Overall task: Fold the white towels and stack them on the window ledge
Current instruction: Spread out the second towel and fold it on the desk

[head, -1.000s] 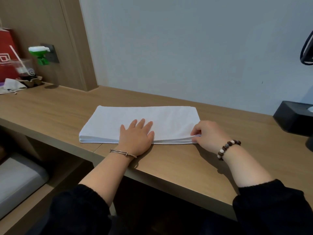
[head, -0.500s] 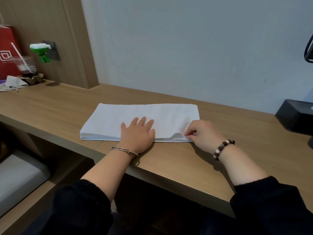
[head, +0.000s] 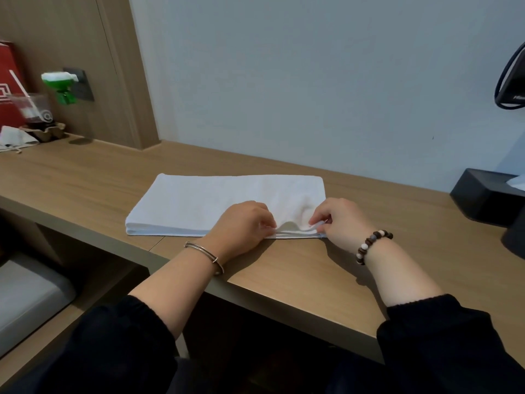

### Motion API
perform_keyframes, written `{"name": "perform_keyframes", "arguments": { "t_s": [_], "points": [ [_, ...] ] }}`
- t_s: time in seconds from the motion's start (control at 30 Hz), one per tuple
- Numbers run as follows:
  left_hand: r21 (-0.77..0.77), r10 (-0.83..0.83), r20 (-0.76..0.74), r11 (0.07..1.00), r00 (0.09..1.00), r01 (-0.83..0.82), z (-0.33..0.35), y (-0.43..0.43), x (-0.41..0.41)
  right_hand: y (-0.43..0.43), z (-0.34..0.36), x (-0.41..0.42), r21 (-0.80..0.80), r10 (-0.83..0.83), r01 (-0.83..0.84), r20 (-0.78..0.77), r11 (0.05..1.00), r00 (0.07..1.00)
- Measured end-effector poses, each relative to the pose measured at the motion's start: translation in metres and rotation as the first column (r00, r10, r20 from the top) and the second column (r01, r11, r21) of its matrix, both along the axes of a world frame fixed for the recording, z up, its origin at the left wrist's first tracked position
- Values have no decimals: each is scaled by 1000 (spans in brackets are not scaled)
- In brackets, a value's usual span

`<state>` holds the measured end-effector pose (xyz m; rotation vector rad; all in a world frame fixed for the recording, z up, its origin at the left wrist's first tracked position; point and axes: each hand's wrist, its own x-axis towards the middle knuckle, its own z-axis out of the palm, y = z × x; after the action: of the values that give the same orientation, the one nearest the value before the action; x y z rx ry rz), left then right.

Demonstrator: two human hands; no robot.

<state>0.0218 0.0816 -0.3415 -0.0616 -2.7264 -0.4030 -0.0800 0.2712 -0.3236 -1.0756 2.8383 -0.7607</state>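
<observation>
A white towel [head: 216,200], folded into a long flat strip, lies on the wooden ledge [head: 312,274] in front of the pale wall. My left hand [head: 241,223] pinches the towel's near edge a little right of its middle. My right hand [head: 338,220] pinches the same near edge close to the right corner. Between the two hands the top layer of cloth bulges up in a small hump. The towel's left half lies flat and untouched.
A black box [head: 483,200] stands on the ledge at the far right. At the far left are a red bag [head: 11,81], a plastic cup with a straw [head: 34,112] and a green and white plug-in device [head: 61,85]. A grey cushion [head: 25,297] sits below left.
My left hand, flat on the towel before, has curled and now pinches the near edge. My right hand has slid left along that edge, raising a hump of cloth.
</observation>
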Motion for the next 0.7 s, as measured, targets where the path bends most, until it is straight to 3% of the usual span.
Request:
{"name": "perform_keyframes", "arguments": {
  "t_s": [0.23,0.4,0.6,0.7],
  "points": [
    [-99,7,47,995,999,-3,3,-11,6,1,0,2,45,-1,3,-31,999,1000],
    [-58,11,63,998,998,-7,4,-15,9,2,0,1,44,9,-6,-50,999,999],
    [-50,20,34,999,999,-18,1,-12,9,8,4,0,-87,-25,19,-60,996,998],
    [-32,34,24,999,999,-34,0,-12,11,8,4,-1,-41,-7,4,-84,999,996]
  ]
}}
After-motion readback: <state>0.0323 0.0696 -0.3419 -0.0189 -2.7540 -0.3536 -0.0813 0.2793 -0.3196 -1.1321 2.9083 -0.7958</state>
